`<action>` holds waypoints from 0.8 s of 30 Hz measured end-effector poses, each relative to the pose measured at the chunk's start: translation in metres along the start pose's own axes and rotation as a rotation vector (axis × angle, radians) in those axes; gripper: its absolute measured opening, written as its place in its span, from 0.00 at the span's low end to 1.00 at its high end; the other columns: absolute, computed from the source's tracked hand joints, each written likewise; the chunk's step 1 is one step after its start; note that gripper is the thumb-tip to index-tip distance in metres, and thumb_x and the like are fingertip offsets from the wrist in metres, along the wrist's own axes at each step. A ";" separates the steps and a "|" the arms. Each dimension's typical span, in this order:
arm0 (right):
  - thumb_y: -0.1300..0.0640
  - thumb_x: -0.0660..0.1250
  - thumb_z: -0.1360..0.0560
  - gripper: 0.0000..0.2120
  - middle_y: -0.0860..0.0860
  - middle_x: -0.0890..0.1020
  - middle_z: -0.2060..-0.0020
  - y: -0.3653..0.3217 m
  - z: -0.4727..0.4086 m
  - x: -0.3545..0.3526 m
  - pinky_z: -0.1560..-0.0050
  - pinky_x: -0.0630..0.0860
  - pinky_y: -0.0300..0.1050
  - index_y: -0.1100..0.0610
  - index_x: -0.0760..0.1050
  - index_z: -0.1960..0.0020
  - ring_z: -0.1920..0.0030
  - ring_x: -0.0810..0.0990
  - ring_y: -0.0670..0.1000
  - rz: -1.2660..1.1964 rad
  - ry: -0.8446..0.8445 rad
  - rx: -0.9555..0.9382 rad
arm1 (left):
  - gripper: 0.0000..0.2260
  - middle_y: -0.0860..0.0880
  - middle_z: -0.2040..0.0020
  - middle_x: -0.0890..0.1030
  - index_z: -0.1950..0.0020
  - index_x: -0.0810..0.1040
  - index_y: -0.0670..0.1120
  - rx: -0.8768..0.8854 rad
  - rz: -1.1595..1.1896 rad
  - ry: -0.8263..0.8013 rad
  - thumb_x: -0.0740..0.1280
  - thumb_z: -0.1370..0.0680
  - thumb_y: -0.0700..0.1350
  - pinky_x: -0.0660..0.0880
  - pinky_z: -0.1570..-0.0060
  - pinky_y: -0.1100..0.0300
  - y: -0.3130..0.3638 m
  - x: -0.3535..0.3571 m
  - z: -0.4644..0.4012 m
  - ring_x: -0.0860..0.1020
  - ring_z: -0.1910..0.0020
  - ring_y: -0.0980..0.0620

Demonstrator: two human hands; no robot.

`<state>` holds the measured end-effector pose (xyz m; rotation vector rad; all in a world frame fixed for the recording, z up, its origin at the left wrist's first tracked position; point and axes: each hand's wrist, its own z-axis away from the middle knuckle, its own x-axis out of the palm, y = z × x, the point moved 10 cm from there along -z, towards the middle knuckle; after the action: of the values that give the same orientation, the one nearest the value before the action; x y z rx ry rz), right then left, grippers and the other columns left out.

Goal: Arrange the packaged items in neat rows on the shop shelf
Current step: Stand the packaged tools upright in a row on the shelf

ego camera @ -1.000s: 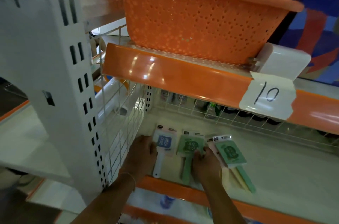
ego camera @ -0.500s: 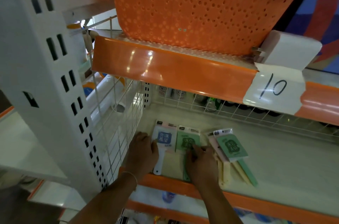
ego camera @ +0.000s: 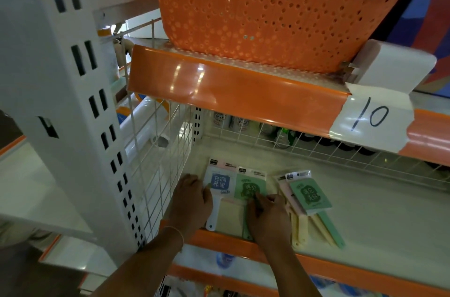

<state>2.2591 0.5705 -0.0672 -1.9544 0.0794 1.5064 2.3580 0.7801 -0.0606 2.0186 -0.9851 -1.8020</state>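
Head view: the left hand (ego camera: 192, 201) rests flat-fingered against the blue-labelled white-handled packet (ego camera: 219, 187); the right hand (ego camera: 267, 214) presses straight fingers on the green-labelled packet (ego camera: 250, 187) beside it, both on the cream shelf (ego camera: 377, 218) near a fanned stack of green and pink packets (ego camera: 309, 195).

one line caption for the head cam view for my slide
Left hand and right hand line up a blue packaged item and a green one on the shop shelf.
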 end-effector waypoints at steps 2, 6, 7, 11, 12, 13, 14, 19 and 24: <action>0.44 0.61 0.23 0.19 0.53 0.74 0.38 -0.001 0.000 -0.001 0.49 0.78 0.46 0.47 0.76 0.34 0.46 0.80 0.54 -0.003 0.011 -0.006 | 0.09 0.41 0.48 0.79 0.52 0.79 0.38 -0.002 0.002 0.009 0.64 0.22 0.44 0.72 0.36 0.49 0.000 -0.001 0.000 0.75 0.41 0.43; 0.47 0.61 0.23 0.17 0.55 0.75 0.39 -0.001 0.000 -0.004 0.50 0.77 0.45 0.50 0.77 0.36 0.48 0.79 0.54 -0.076 0.031 -0.037 | 0.06 0.43 0.53 0.77 0.57 0.76 0.41 -0.021 0.071 0.050 0.64 0.22 0.42 0.75 0.45 0.55 0.005 -0.012 0.003 0.75 0.49 0.46; 0.48 0.62 0.22 0.17 0.55 0.76 0.40 -0.001 -0.001 -0.007 0.51 0.77 0.43 0.52 0.78 0.38 0.50 0.79 0.52 -0.112 0.043 -0.047 | 0.05 0.44 0.54 0.76 0.57 0.74 0.43 -0.028 0.093 0.065 0.64 0.22 0.42 0.76 0.48 0.55 0.004 -0.015 0.004 0.75 0.51 0.46; 0.49 0.65 0.26 0.17 0.56 0.78 0.44 0.009 0.000 -0.034 0.52 0.75 0.40 0.56 0.80 0.41 0.57 0.80 0.54 -0.278 0.170 -0.018 | 0.12 0.40 0.44 0.76 0.42 0.75 0.40 -0.021 0.105 0.109 0.62 0.21 0.46 0.77 0.44 0.47 0.012 -0.019 0.004 0.75 0.43 0.42; 0.51 0.66 0.27 0.17 0.57 0.78 0.47 0.012 -0.001 -0.046 0.52 0.74 0.39 0.58 0.81 0.42 0.58 0.81 0.56 -0.288 0.226 -0.036 | 0.14 0.40 0.42 0.76 0.38 0.74 0.40 -0.001 0.112 0.130 0.62 0.21 0.46 0.77 0.43 0.47 0.022 -0.020 0.005 0.75 0.42 0.42; 0.54 0.66 0.28 0.15 0.58 0.79 0.49 0.016 -0.001 -0.057 0.53 0.73 0.40 0.59 0.81 0.45 0.57 0.80 0.57 -0.280 0.286 -0.069 | 0.16 0.41 0.41 0.75 0.36 0.74 0.40 0.021 0.135 0.144 0.62 0.21 0.45 0.77 0.42 0.47 0.034 -0.018 0.006 0.75 0.41 0.43; 0.55 0.66 0.29 0.14 0.58 0.80 0.52 0.021 -0.004 -0.067 0.53 0.74 0.42 0.60 0.82 0.47 0.57 0.80 0.58 -0.255 0.332 -0.094 | 0.17 0.41 0.40 0.75 0.35 0.73 0.40 0.052 0.166 0.148 0.62 0.22 0.45 0.76 0.41 0.48 0.050 -0.016 0.007 0.74 0.40 0.44; 0.41 0.67 0.35 0.27 0.61 0.77 0.40 0.083 -0.032 -0.094 0.45 0.73 0.54 0.54 0.77 0.39 0.43 0.76 0.64 0.022 0.278 0.086 | 0.17 0.45 0.37 0.74 0.33 0.73 0.43 0.177 0.185 0.051 0.63 0.21 0.46 0.69 0.38 0.61 0.128 0.015 0.008 0.72 0.38 0.49; 0.26 0.63 0.40 0.41 0.51 0.73 0.36 0.124 -0.043 -0.070 0.39 0.72 0.51 0.45 0.65 0.33 0.38 0.74 0.55 -0.015 -0.045 0.212 | 0.14 0.45 0.40 0.77 0.36 0.76 0.44 0.183 0.178 0.003 0.63 0.20 0.46 0.67 0.41 0.62 0.177 0.049 0.012 0.75 0.41 0.48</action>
<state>2.2190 0.4271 -0.0569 -1.7484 0.1966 1.4682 2.2919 0.6216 0.0055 1.9624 -1.3268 -1.6691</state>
